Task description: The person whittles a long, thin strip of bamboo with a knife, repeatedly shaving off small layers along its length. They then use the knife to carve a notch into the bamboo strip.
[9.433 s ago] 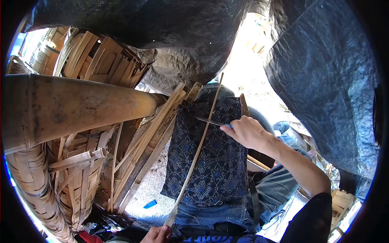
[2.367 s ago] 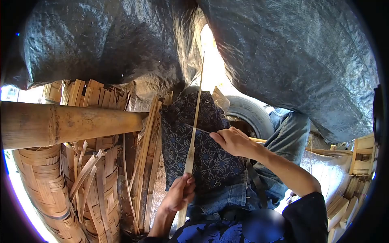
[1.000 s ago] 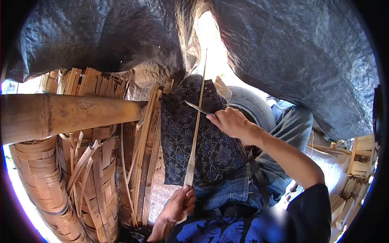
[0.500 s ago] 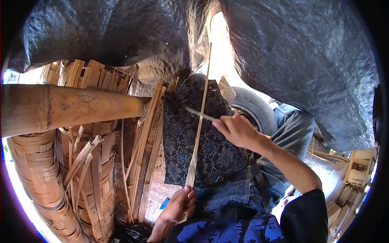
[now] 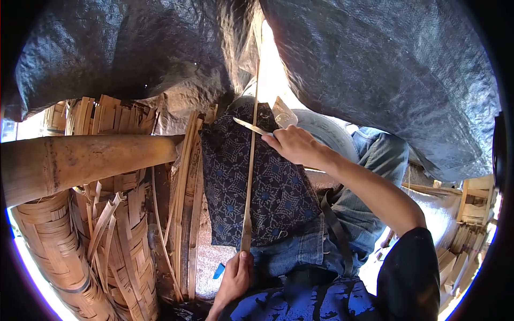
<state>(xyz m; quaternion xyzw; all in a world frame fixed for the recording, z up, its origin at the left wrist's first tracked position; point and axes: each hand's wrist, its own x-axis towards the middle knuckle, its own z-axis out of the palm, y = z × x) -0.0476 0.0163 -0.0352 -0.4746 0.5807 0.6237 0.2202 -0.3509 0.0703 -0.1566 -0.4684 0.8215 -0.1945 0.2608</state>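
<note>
A long, thin bamboo strip [image 5: 249, 182] runs away from my body over a dark patterned cloth [image 5: 284, 200] spread on my lap. Its near end is gripped by my left hand [image 5: 234, 278], thumb lying along the top. My right hand [image 5: 295, 145] is closed round the handle of a knife [image 5: 248, 126], the handle mostly hidden by the fingers. The blade points left and lies across the strip, towards the strip's far end.
A thick bamboo pole [image 5: 101, 160] juts in from the left above woven bamboo baskets [image 5: 53, 243]. Split bamboo slats [image 5: 184, 214] lean beside the cloth. A tire [image 5: 326, 131] sits beyond my right hand; dark tarpaulin [image 5: 385, 80] hangs in front.
The knife in my right hand has moved farther away along the strip, towards its far end. My left hand keeps hold of the near end, and the view has shifted slightly.
</note>
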